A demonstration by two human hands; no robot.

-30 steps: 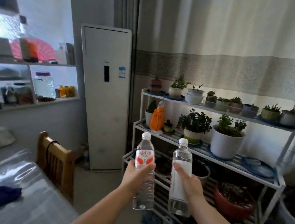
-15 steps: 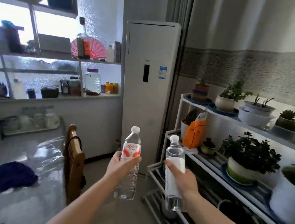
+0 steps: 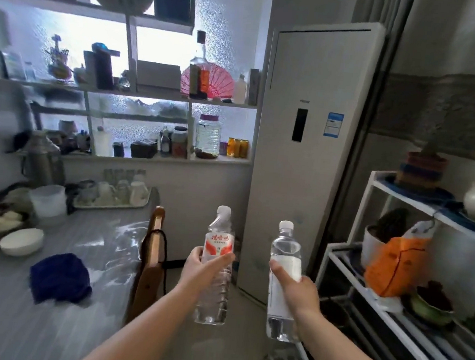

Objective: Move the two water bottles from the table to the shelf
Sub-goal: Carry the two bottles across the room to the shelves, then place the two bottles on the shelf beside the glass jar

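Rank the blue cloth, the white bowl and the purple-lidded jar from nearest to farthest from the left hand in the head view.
From the left hand:
1. Blue cloth, on the table to its left.
2. White bowl, farther left on the same table.
3. Purple-lidded jar, up on the wall shelf at the back.

Each hand (image 3: 204, 268) (image 3: 296, 292) holds a bottle (image 3: 215, 275) (image 3: 283, 281) upright.

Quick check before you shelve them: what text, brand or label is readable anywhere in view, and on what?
"娃哈哈", red characters on the red-and-white label of the left-hand bottle.
Right-hand bottle: white label, no print visible.
Air conditioner: small brand mark above the dark panel, too blurred to read.
Blue sticker on it: print too small.
Orange bag: markings unreadable.
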